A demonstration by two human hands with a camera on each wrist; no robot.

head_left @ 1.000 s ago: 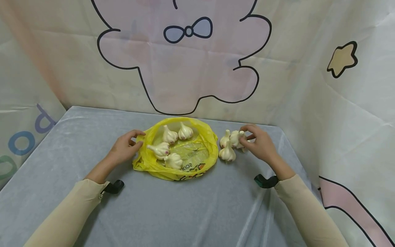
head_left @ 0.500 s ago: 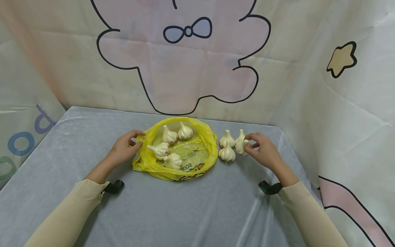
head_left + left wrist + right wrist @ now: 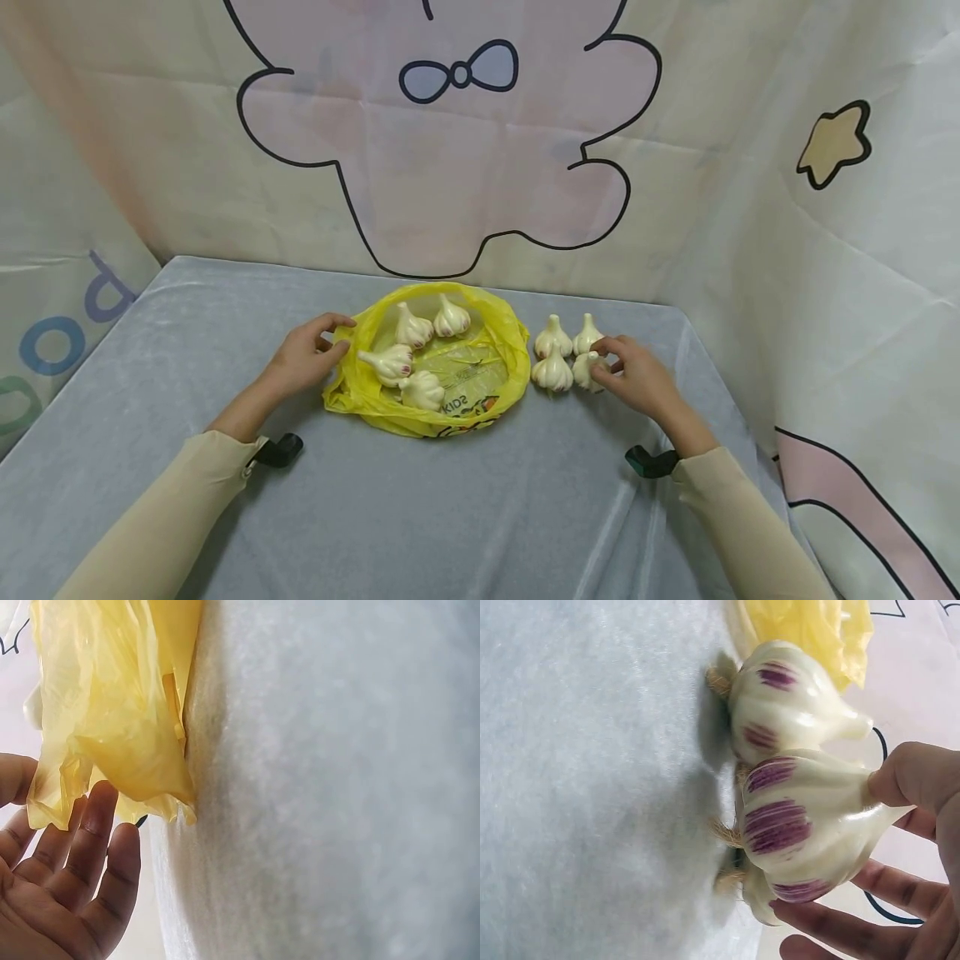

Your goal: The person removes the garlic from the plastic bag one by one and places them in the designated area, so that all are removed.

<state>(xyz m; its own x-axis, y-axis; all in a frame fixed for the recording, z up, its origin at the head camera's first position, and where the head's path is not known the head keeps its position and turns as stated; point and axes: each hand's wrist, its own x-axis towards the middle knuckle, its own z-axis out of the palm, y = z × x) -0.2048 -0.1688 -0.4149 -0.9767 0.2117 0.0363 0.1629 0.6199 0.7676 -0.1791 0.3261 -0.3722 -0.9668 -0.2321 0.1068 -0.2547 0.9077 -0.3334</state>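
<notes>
My right hand [image 3: 636,379] pinches a white garlic bulb [image 3: 810,825] by its stem between thumb and fingers. In the right wrist view this bulb has purple streaks and brown root fibres, and its root end is close over the cloth. It sits in a tight group with several bulbs, one being the front-left bulb [image 3: 552,372]. At the left rim of a yellow plastic bag [image 3: 112,697], my left hand [image 3: 303,354] rests with loosely spread fingers touching the plastic. The bag's mouth is wide, and several garlic bulbs lie inside, including a sideways one [image 3: 386,365].
A grey cloth [image 3: 450,517] covers the table, whose back edge runs close behind the bag. Printed curtains [image 3: 720,208] hang behind and at both sides. A black wrist mount [image 3: 651,461] projects from the right sleeve, another from the left.
My right hand has brought the pinched bulb away from the rear bulbs and toward the front, setting it beside the front-left bulb. The left hand and the bag have stayed put.
</notes>
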